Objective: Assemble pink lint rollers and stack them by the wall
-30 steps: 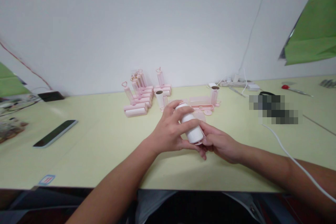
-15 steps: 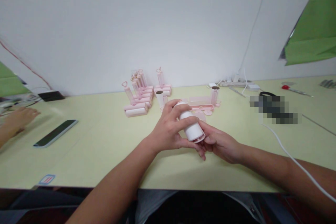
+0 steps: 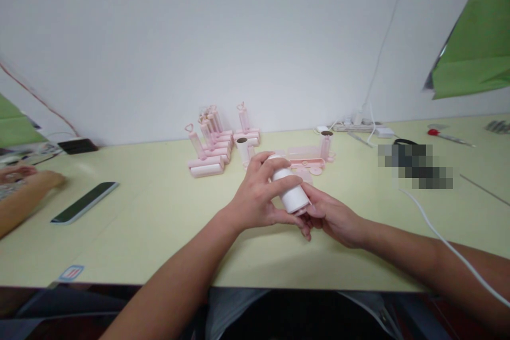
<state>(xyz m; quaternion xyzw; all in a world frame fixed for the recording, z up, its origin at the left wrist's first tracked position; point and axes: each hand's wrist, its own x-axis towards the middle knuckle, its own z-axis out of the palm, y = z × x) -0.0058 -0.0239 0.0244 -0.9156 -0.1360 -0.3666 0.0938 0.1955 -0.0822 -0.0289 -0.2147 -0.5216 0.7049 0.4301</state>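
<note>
A lint roller's white roll (image 3: 294, 197) is tilted above the table between both my hands, with a little pink plastic at its lower end. My left hand (image 3: 263, 188) wraps around it from the left, fingers over the top and thumb underneath. My right hand (image 3: 334, 218) grips the lower right end, its thumb against the rim; some of its fingers are hidden. Behind my hands, an upright white roll with a brown core (image 3: 242, 151) stands on the table. A pink roller case (image 3: 306, 162) and small pink discs (image 3: 316, 171) lie to the right of it.
Several pink lint rollers (image 3: 205, 164) with upright handles stand at the back. A phone (image 3: 85, 202) lies left, near another person's arm (image 3: 30, 199). At right are a power strip (image 3: 356, 126), a red-handled screwdriver (image 3: 450, 137), a blurred dark object (image 3: 416, 164) and a white cable (image 3: 438, 236).
The roll's lower end has turned slightly, so less of its pink inside shows. My right thumb has moved against the rim. The other person's arm at left has shifted.
</note>
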